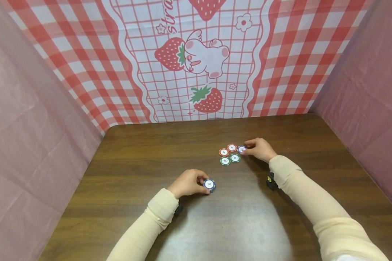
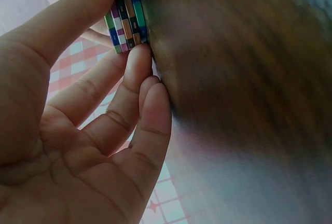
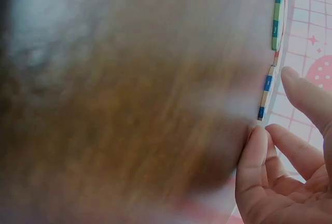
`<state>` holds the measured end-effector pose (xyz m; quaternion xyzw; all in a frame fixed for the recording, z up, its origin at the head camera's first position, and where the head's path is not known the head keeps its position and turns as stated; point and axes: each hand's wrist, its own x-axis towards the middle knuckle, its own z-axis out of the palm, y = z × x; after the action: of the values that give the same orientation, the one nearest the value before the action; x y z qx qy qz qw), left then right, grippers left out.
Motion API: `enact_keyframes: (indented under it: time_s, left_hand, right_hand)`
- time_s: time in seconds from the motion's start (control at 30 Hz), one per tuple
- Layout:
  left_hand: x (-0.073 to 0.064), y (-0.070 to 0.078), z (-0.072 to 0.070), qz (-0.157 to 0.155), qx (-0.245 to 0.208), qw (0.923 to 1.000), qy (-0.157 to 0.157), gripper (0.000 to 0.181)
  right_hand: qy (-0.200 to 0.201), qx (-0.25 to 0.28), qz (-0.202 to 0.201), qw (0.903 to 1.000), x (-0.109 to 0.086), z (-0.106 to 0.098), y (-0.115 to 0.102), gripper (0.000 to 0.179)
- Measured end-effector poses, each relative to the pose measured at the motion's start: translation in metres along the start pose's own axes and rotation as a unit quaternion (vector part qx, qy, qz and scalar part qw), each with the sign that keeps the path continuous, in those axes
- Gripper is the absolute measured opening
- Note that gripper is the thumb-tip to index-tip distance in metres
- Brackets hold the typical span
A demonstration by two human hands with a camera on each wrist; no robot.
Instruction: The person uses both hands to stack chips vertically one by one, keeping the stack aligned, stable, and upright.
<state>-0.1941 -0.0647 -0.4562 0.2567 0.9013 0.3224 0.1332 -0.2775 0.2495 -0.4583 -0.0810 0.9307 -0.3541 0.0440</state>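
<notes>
My left hand (image 1: 190,182) grips a short stack of poker chips (image 2: 125,19) by its edges, thumb on one side and fingers on the other. A blue chip (image 1: 209,184) with a white centre tops this stack in the head view. Farther back and to the right, my right hand (image 1: 260,150) has thumb and fingertips around the edge of another blue poker chip (image 1: 241,149) lying flat. That chip (image 3: 266,93) appears edge-on in the right wrist view, between thumb and fingertips. Beside it lie red chips (image 1: 232,147) and green chips (image 1: 235,158), in a close group.
The brown wooden table (image 1: 143,152) has a rounded back edge. Behind it hangs a red checked cloth (image 1: 202,72) with strawberries, and pink curtains (image 1: 362,90) stand at both sides. Dark wrist devices (image 1: 272,181) sit under the sleeves.
</notes>
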Motion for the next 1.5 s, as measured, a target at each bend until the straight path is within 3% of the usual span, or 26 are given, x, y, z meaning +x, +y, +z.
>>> enact_keyframes:
  time_s: [0.43, 1.0, 1.27, 1.5]
  left_hand:
    - [0.0, 0.0, 0.0, 0.0, 0.004, 1.0, 0.001, 0.035]
    - [-0.001, 0.001, -0.001, 0.0, 0.003, 1.0, 0.002, 0.035]
    - [0.0, 0.0, 0.0, 0.004, 0.009, 0.9999, 0.003, 0.034]
    - [0.0, 0.0, 0.0, -0.004, 0.004, 1.0, 0.0, 0.035]
  right_hand:
    - [0.001, -0.037, 0.001, 0.9993, 0.005, 0.004, -0.005, 0.051]
    - [0.016, -0.097, -0.034, 0.9946, 0.005, 0.005, -0.01, 0.022]
    - [0.022, -0.096, -0.037, 0.9945, 0.003, 0.003, -0.011, 0.022]
    - [0.022, -0.062, -0.015, 0.9977, 0.0, -0.003, -0.009, 0.03]
